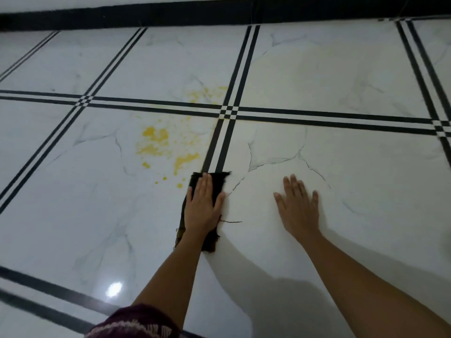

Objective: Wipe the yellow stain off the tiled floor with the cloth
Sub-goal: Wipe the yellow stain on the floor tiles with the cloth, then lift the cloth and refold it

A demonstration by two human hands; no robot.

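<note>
From the head camera we look down on a glossy white tiled floor (73, 203) with marble veins and double black stripes (220, 147) between the tiles. The left hand (203, 203) lies flat on a dark cloth (219, 182), with the fingers straight and together, so it presses the cloth down and does not grip it. The cloth lies on the floor under this hand, and its far edge touches the end of one striped line. Its near end is frayed, and a loose thread (231, 222) lies on the tile beside it.

The yellow stain (156, 140) is on the tile ahead and to the left of the cloth. Its nearest small drops are just beside the cloth's left edge, and a paler patch continues beyond the crossing stripes.

The right hand (299, 206) rests open on the bare tile to the right, apart from the cloth, with the fingers spread. We see a dark red patterned garment (136, 320) at the bottom edge and a black skirting (146, 15) along the far wall.
</note>
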